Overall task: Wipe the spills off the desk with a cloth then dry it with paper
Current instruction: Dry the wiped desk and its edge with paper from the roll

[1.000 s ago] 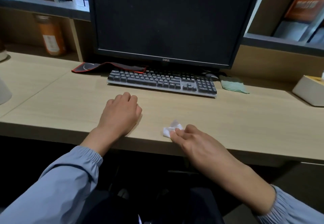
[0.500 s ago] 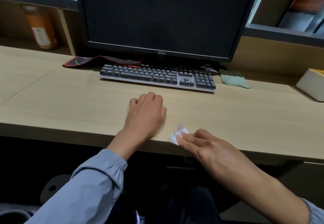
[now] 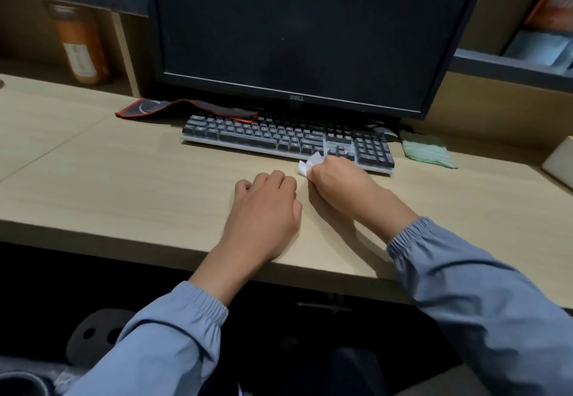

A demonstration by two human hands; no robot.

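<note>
My right hand (image 3: 339,180) grips a small crumpled piece of white paper (image 3: 310,164) and holds it down on the light wooden desk (image 3: 124,191), just in front of the keyboard's right half. My left hand (image 3: 265,209) rests on the desk close beside it to the left, knuckles up and fingers curled under, with nothing in it. A folded green cloth (image 3: 429,151) lies on the desk to the right of the keyboard, apart from both hands.
A dark keyboard (image 3: 285,138) sits under a black monitor (image 3: 297,33). A red-edged black mouse pad (image 3: 186,109) lies behind the keyboard's left end. A white box (image 3: 559,163) stands at the right edge, an orange jar (image 3: 82,45) at the back left.
My right hand has pushed the paper from the desk's front edge away to the keyboard. My left hand stayed curled on the desk beside it.
</note>
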